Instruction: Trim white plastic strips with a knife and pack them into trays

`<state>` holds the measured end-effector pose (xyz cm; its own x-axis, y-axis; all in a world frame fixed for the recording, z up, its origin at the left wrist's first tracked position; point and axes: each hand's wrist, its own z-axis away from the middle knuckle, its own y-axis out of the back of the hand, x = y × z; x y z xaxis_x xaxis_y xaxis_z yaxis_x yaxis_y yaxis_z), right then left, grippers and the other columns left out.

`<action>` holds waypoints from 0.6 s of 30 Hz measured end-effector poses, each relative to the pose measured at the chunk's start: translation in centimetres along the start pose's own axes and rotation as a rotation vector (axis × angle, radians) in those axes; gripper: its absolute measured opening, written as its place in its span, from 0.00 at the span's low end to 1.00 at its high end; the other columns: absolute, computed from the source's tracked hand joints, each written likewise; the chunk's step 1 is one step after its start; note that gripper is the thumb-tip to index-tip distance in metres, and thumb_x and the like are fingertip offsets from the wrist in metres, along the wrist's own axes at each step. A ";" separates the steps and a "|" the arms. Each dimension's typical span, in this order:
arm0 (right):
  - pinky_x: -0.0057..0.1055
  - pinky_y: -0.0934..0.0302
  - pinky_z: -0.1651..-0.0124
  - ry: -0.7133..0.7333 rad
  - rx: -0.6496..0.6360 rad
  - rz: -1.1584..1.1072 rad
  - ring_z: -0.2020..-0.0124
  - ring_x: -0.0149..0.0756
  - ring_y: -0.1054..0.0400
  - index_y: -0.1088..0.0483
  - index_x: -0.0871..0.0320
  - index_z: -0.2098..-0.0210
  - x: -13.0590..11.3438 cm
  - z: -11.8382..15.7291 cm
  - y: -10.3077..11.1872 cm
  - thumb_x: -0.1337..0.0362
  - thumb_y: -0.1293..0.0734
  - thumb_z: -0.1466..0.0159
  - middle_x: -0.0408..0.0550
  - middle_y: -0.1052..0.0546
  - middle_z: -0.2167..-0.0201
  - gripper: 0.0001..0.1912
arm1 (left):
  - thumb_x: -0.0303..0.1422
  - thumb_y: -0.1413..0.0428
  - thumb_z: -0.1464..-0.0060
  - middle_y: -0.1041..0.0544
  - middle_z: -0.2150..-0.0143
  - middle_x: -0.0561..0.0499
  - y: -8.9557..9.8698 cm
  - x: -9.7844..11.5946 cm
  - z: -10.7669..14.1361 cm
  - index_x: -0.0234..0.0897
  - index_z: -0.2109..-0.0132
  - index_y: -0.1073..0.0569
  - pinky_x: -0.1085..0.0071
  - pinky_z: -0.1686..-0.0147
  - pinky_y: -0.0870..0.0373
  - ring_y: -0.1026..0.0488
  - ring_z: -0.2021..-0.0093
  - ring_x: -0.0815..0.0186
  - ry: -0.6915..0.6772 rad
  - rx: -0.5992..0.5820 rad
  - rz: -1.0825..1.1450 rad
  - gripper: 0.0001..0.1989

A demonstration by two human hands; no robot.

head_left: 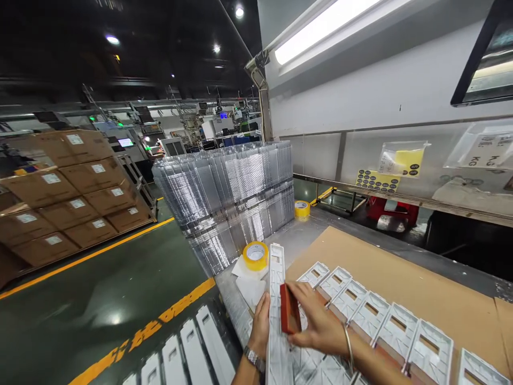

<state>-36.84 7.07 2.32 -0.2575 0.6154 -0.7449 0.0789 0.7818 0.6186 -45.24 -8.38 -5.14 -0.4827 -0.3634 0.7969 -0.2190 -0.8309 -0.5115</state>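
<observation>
My left hand [259,326], with a wristwatch on its wrist, grips a long white moulded plastic part [276,321] that stands nearly upright. My right hand [316,315], wearing a thin metal bangle, holds a dark red block [290,309] against the face of that part. Several similar white parts with rectangular windows [395,326] lie side by side on a brown cardboard sheet [404,272], just right of and beneath my hands. The lower part of the held piece is partly cut off by the frame edge.
Yellow tape rolls [255,255] [302,209] and white paper sheets [250,286] sit on the metal bench [298,235]. Behind stand stacked clear plastic trays [224,198]. More white parts [188,353] lie bottom left, beside a bench edge. Palletised cartons [68,187] stand across the floor.
</observation>
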 end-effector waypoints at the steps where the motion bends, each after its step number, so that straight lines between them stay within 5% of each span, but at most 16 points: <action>1: 0.44 0.54 0.39 0.037 0.003 0.023 0.44 0.47 0.48 0.49 0.66 0.38 -0.8 0.6 -0.8 0.61 0.29 0.54 0.58 0.40 0.43 0.47 | 0.47 0.37 0.58 0.29 0.46 0.44 -0.2 0.0 0.8 0.37 0.54 0.27 0.66 0.46 0.36 0.35 0.43 0.54 -0.047 0.023 -0.025 0.26; 7: 0.46 0.53 0.39 0.105 0.070 0.151 0.43 0.49 0.50 0.49 0.72 0.38 -3.1 2.2 -2.8 0.70 0.36 0.52 0.63 0.40 0.43 0.42 | 0.57 0.38 0.63 0.31 0.44 0.41 -1.9 -0.1 5.3 0.38 0.54 0.26 0.56 0.38 0.46 0.43 0.39 0.48 -0.147 0.039 -0.119 0.34; 13: 0.52 0.53 0.40 0.088 0.052 0.187 0.42 0.52 0.49 0.49 0.67 0.36 -3.4 3.5 -2.7 0.73 0.36 0.55 0.61 0.40 0.43 0.46 | 0.45 0.42 0.49 0.30 0.45 0.40 -3.2 1.1 8.0 0.36 0.44 0.33 0.56 0.40 0.45 0.38 0.41 0.50 -0.279 -0.343 -0.104 0.28; 15: 0.52 0.54 0.38 0.102 0.031 0.131 0.38 0.53 0.54 0.52 0.60 0.35 -3.3 4.2 -2.6 0.67 0.33 0.52 0.59 0.47 0.38 0.47 | 0.44 0.45 0.46 0.30 0.46 0.39 -3.0 1.3 8.9 0.35 0.43 0.35 0.56 0.43 0.42 0.35 0.44 0.50 -0.272 -0.392 -0.108 0.26; 18: 0.49 0.57 0.36 -0.047 0.188 -0.120 0.34 0.48 0.64 0.58 0.55 0.33 -3.8 4.7 -3.0 0.52 0.38 0.39 0.54 0.59 0.33 0.40 | 0.46 0.44 0.48 0.27 0.49 0.38 -2.7 0.9 10.6 0.34 0.45 0.32 0.55 0.46 0.37 0.31 0.48 0.48 -0.243 -0.395 -0.147 0.27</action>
<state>-31.57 2.86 2.17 -0.2312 0.5172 -0.8241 0.2292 0.8521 0.4705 -36.09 -10.98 0.37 -0.2210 -0.3815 0.8975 -0.5979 -0.6741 -0.4338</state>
